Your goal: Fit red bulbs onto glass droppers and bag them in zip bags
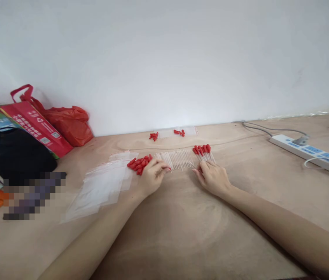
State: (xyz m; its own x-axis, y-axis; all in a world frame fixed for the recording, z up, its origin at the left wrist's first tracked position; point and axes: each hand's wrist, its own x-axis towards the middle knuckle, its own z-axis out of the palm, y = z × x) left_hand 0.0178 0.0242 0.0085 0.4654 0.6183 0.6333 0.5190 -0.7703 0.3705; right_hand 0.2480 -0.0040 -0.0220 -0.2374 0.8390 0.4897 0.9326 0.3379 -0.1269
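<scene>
Between my hands a row of thin clear glass dropper tubes (178, 159) lies side by side on the wooden table. My left hand (152, 177) is closed in a pinch at the near left end of this row, with a bit of red, seemingly a rubber bulb (168, 168), at its fingertips. Just behind that hand is a heap of red rubber dropper bulbs (138, 165). My right hand (213, 178) rests at the row's right end, thumb and fingers closed at a glass tube's tip. Beyond its knuckles lie several droppers fitted with red bulbs (202, 149), their lower ends hidden by the hand.
Clear zip bags (101, 186) overlap on the left. Against the wall lie another bag (192, 131) and small groups of red bulbs (154, 136). A power strip (310, 153) with cables is at right. A red plastic bag (71, 124) and a black bag (21, 157) stand left.
</scene>
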